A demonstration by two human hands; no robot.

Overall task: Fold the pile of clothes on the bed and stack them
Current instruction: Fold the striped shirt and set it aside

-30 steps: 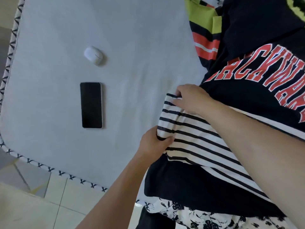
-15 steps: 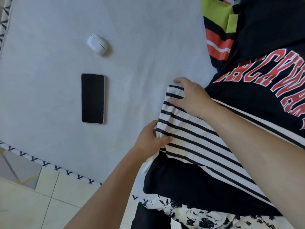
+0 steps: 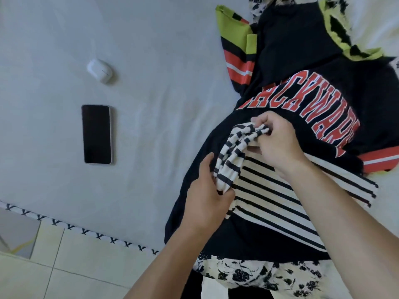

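A black-and-white striped garment (image 3: pixel 274 197) lies across the pile of clothes on the bed (image 3: pixel 162 104). My right hand (image 3: pixel 278 141) pinches its bunched upper edge, lifted off the pile. My left hand (image 3: pixel 205 197) grips the lower end of that same bunched edge. Under it lies a black sweatshirt (image 3: pixel 302 67) with red letters and a lime hood lining. A white floral-print garment (image 3: pixel 259 275) hangs over the bed's near edge below the pile.
A black phone (image 3: pixel 96 134) and a white earbud case (image 3: pixel 99 70) lie on the grey sheet to the left. The bed's patterned border (image 3: pixel 90 233) runs along the near edge, with tiled floor (image 3: pixel 64 266) beyond. A lime, red and black striped sleeve (image 3: pixel 235 50) sticks out at the top.
Both hands have gathered the striped garment's flat left edge into a bunch and drawn it rightwards over the pile. The view has shifted.
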